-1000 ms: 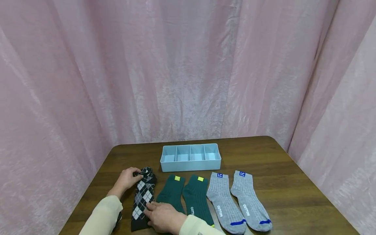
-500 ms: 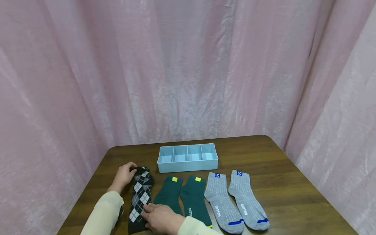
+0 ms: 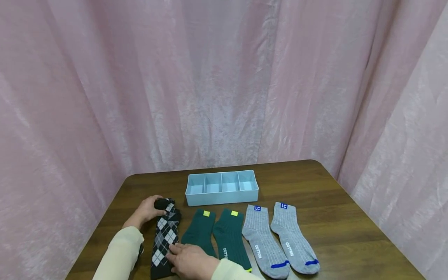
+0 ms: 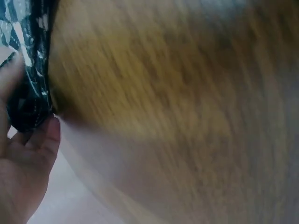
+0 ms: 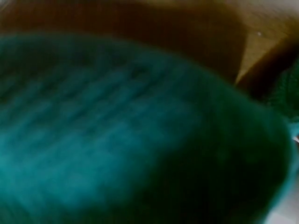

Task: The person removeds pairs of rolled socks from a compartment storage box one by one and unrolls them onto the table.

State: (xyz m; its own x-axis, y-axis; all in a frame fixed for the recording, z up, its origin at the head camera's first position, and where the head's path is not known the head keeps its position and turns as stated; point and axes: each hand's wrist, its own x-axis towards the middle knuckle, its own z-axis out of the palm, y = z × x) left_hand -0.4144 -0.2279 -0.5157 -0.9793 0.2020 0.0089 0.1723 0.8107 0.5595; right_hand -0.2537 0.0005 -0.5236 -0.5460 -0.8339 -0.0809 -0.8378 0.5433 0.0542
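Note:
A black, grey and white argyle sock (image 3: 165, 238) lies lengthwise at the left of the table. At its far end my left hand (image 3: 146, 210) pinches the bunched black fabric between thumb and fingers; the left wrist view shows the same hand (image 4: 28, 163) around the dark fabric (image 4: 30, 100). My right hand (image 3: 194, 261) rests with extended fingers on the sock's near part, its palm side hidden. It also overlaps a green sock (image 3: 200, 229) with a yellow label. A second green sock (image 3: 229, 229) is alongside. Blurred green knit (image 5: 93, 130) fills most of the right wrist view.
Behind the socks stands a light blue box (image 3: 222, 198) with several compartments in a row. Two grey socks, one nearer the middle (image 3: 264, 241) and one farther right (image 3: 295, 241), lie on the wooden table (image 3: 350, 241). Pink curtains (image 3: 224, 85) hang behind.
My left hand has shifted its hold on the argyle sock's far end, and the black fabric there now folds over toward me. The whole view has drifted slightly; my right hand stays put.

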